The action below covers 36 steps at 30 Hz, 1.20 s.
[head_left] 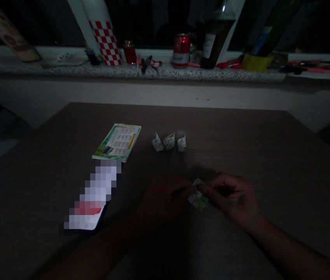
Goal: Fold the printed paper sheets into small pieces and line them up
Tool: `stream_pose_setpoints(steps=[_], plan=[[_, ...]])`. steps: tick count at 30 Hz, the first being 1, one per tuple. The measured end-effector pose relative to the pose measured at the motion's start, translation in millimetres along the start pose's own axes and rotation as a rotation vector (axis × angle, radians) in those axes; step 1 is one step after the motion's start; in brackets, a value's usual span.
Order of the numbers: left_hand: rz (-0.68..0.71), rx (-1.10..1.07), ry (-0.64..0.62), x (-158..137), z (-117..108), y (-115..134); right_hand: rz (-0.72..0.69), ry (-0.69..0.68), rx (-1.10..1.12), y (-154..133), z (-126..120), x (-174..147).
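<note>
A small folded piece of printed paper (199, 201), white with green patches, is pinched between my two hands just above the table. My left hand (165, 196) grips its left edge with thumb and fingertips. On the other side, my right hand (237, 198) presses its thumb onto the paper's upper right part, fingers closed behind it. Beyond my hands stand three folded paper pieces in a row: a left one (157, 142), a middle one (169, 141) and a right one (181, 143). They bear a similar green and white print.
Left of my hands lie a stack of printed calendar sheets (118, 142) and a lit phone (91, 202) with a blurred screen. Behind the brown table (240, 132), a speckled windowsill (83, 74) carries a red can (181, 50), a checkered cylinder (106, 42), a dark bottle (213, 44) and clutter.
</note>
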<state>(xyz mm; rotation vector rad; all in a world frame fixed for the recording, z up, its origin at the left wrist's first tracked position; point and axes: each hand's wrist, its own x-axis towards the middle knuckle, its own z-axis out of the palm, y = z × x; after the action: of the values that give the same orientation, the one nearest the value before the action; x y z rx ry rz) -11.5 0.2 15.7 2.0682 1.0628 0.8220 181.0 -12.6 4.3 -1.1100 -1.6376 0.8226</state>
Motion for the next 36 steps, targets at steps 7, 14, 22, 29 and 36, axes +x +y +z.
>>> stream_pose_setpoints(steps=[7, 14, 22, 29, 36], plan=[[0.156, 0.117, -0.008, -2.1, 1.1, -6.1, 0.066, -0.068, 0.069, -1.8, 2.4, 2.4], [0.144, 0.115, -0.033, -2.0, 1.1, -6.9, 0.066, -0.075, 0.092, -2.2, 0.4, 0.5], [-0.240, -0.261, 0.015, 2.2, 1.0, -5.0, 0.171, -0.040, 0.213, 1.7, 2.0, 1.6], [-0.066, -0.158, 0.051, -0.1, -1.7, -12.2, 0.244, -0.060, 0.231, 5.9, -1.3, 2.7], [0.384, 0.148, 0.002, -3.2, -6.1, -13.3, 0.313, -0.086, 0.190, 6.3, -2.1, 6.1]])
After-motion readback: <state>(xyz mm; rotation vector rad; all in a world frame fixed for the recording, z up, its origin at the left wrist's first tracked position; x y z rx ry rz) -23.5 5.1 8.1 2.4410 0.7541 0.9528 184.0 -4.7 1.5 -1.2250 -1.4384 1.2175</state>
